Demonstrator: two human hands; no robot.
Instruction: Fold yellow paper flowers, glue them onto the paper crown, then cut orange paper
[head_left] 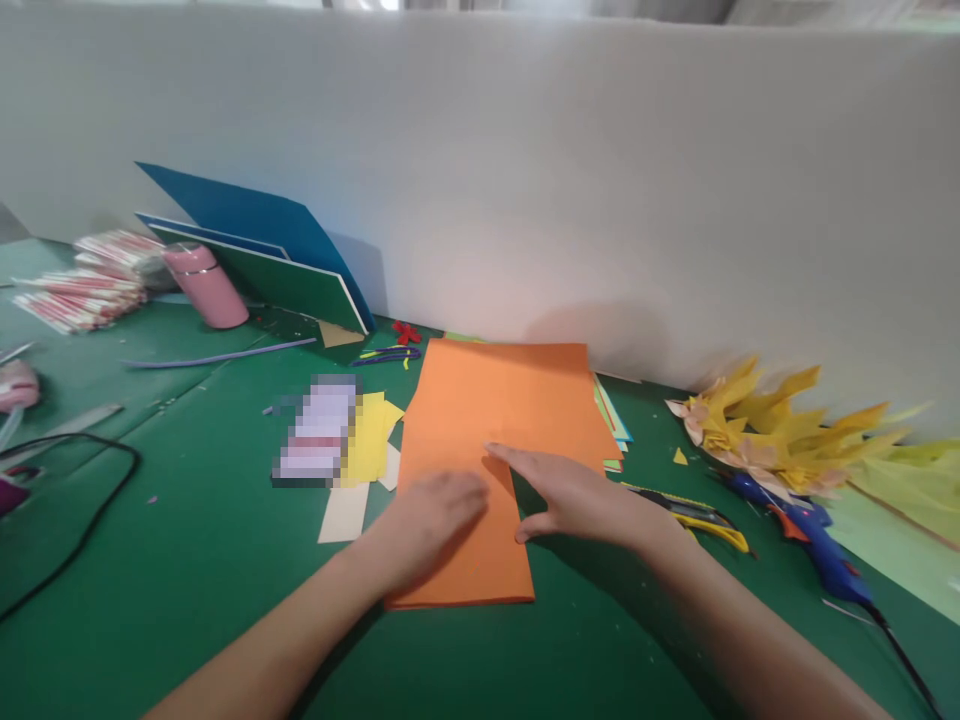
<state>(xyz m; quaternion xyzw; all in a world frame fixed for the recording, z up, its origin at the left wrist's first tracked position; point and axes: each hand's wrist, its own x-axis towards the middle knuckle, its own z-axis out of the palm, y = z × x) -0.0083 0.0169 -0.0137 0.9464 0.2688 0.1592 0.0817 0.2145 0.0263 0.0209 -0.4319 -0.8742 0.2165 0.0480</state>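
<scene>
Left hand (435, 520) palm-down on orange paper (510, 390), thumb hidden, cannot tell grip; right hand (581, 500) separate, thumb and fingers spread, at paper's right edge.

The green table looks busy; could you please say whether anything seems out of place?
A small yellow scrap lies alone between the orange sheet and the yellow petals; it looks like a stray offcut.

The craft paper (517, 400) is plain orange, the bench (202, 550) deep green, the flask (212, 295) pink with a greyish band (199, 271), the utility knife (697, 516) yellow and black, the glue gun (829, 550) blue with an orange trigger (789, 522), and the pipe cleaner (221, 356) purple.
</scene>
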